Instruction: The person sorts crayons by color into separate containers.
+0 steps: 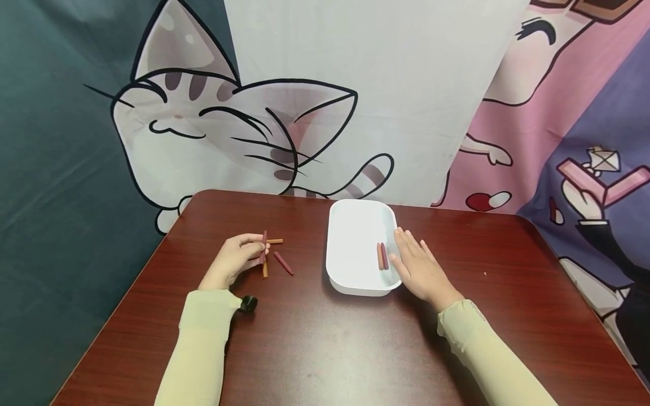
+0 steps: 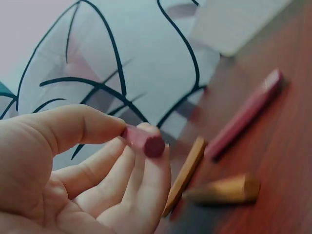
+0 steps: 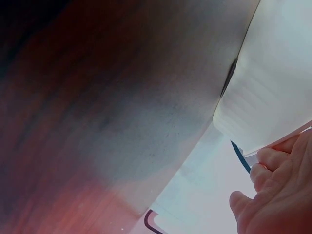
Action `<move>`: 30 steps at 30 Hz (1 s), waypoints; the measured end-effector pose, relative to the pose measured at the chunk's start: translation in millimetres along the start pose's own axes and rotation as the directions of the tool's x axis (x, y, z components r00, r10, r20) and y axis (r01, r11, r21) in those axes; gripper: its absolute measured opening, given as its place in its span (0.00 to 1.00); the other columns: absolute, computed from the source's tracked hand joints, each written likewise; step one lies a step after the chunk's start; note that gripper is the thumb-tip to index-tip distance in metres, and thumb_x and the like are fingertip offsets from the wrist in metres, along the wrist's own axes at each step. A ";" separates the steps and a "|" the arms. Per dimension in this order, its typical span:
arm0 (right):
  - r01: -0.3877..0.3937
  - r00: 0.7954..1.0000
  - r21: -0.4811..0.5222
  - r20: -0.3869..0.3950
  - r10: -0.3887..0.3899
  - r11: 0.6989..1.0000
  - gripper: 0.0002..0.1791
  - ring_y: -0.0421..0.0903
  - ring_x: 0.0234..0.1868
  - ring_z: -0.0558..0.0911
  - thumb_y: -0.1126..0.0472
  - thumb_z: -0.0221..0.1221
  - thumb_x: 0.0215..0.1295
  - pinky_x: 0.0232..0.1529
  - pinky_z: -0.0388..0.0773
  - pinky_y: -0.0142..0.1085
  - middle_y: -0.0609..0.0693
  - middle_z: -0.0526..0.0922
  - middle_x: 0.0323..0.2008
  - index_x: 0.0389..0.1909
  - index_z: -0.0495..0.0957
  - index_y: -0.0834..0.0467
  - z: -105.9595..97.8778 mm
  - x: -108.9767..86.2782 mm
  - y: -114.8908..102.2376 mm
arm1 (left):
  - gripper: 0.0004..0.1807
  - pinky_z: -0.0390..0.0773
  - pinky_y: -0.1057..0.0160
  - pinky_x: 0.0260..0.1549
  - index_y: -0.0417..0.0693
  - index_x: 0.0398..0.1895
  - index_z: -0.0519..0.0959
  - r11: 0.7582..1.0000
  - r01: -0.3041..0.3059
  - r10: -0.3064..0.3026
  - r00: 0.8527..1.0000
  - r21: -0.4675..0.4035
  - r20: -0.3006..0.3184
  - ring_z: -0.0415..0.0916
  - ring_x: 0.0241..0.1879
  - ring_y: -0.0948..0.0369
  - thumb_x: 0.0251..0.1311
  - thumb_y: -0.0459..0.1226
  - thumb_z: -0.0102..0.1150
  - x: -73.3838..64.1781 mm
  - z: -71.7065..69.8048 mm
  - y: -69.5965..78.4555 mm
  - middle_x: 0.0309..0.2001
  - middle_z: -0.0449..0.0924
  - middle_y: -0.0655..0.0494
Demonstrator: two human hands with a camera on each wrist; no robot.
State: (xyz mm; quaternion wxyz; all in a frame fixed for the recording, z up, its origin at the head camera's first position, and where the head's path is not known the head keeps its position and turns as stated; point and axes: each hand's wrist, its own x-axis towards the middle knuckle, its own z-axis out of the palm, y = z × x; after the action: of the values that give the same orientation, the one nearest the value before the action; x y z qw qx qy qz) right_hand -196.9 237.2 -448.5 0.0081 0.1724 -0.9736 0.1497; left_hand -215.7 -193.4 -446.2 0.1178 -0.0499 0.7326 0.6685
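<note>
In the head view my left hand (image 1: 235, 258) pinches a dark red crayon (image 1: 263, 248) between thumb and fingers, close over the table. The left wrist view shows the crayon's six-sided end (image 2: 154, 146) pointing at the camera. Beneath and beside this hand lie two orange-brown crayons (image 1: 276, 241) and another dark red crayon (image 1: 284, 263). My right hand (image 1: 420, 269), fingers straight, rests along the right rim of a white tray (image 1: 355, 237). Inside the tray, an orange-brown crayon (image 1: 380, 256) and a dark red crayon (image 1: 384, 256) lie side by side near its right wall.
The brown table (image 1: 304, 349) reaches back to a cloth backdrop (image 1: 431, 84) printed with a cartoon cat. A small dark object (image 1: 248, 304) sits at my left cuff. The tray stands near the table's back edge, right of the loose crayons.
</note>
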 end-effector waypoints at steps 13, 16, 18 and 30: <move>0.002 1.000 -0.008 -0.012 -0.002 1.000 0.38 0.59 0.80 0.47 0.44 0.39 0.81 0.76 0.43 0.60 0.58 0.49 0.80 0.80 0.46 0.63 0.5 -0.9 1.5 | 0.26 0.82 0.60 0.50 0.28 0.70 0.65 0.980 0.008 0.027 0.985 -0.199 0.171 0.81 0.55 0.54 0.74 0.32 0.53 3.7 35.8 4.0 0.64 0.74 0.32; -0.002 1.000 0.005 -0.008 0.002 1.000 0.38 0.58 0.80 0.46 0.43 0.39 0.81 0.76 0.42 0.60 0.57 0.48 0.80 0.80 0.46 0.62 -0.5 0.3 0.3 | 0.25 0.82 0.59 0.50 0.28 0.69 0.66 0.979 0.007 0.034 0.980 -0.205 0.194 0.82 0.53 0.56 0.73 0.31 0.54 3.4 50.1 7.0 0.64 0.72 0.30; -0.005 1.000 0.010 -0.005 0.005 1.000 0.39 0.58 0.80 0.46 0.42 0.39 0.80 0.76 0.42 0.60 0.56 0.47 0.81 0.81 0.46 0.61 -0.9 1.2 -0.4 | 0.24 0.82 0.59 0.51 0.29 0.68 0.67 0.977 0.007 0.039 0.976 -0.214 0.214 0.82 0.52 0.56 0.72 0.30 0.54 3.1 60.3 10.1 0.64 0.72 0.29; -0.014 1.000 0.016 0.005 0.014 1.000 0.39 0.58 0.80 0.46 0.42 0.40 0.80 0.76 0.42 0.60 0.56 0.48 0.80 0.81 0.46 0.61 -0.8 0.2 -0.4 | 0.24 0.80 0.55 0.53 0.27 0.66 0.68 0.969 -0.036 0.113 0.944 -0.244 0.309 0.82 0.53 0.54 0.70 0.29 0.56 10.6 109.3 39.0 0.62 0.74 0.29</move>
State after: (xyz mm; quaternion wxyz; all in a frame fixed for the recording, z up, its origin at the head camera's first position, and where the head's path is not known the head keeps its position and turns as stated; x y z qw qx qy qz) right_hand -197.1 237.0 -447.7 0.0035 0.1657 -0.9736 0.1569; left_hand -223.4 -80.3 -419.6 0.2032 0.0737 0.6206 0.7537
